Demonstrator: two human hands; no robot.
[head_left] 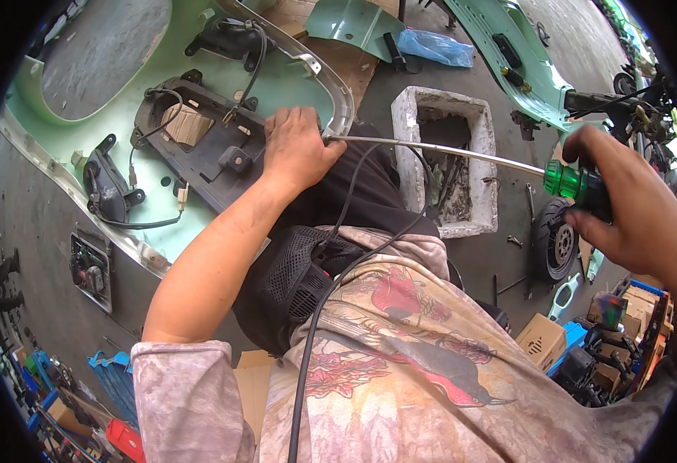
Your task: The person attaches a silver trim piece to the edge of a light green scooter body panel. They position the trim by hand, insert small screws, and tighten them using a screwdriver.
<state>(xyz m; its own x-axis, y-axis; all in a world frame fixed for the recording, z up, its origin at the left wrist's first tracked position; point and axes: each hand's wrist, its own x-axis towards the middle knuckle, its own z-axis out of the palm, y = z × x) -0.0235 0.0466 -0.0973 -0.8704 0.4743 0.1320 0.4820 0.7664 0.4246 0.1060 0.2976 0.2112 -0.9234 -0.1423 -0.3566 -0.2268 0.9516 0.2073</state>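
My right hand [624, 197] is wrapped round the green and black handle of a long screwdriver [462, 152]. Its shaft runs left, nearly level, to a tip beside my left thumb. My left hand [300, 150] is closed over the rim of a pale green scooter body panel [68, 150], its fingers curled down by a black plastic tray [207, 158]. What lies under those fingers is hidden. The tray rests inside the panel. Two black lamp-like parts with wires, an upper one [226, 40] and a lower one [109, 185], lie in the panel too.
A rough white box [483, 185] with dark contents stands beyond my lap, a small wheel [554, 241] to its right. A black cable [319, 309] crosses my shirt. Another green scooter body part [519, 77] is at upper right. Cardboard boxes [541, 342] lie at lower right.
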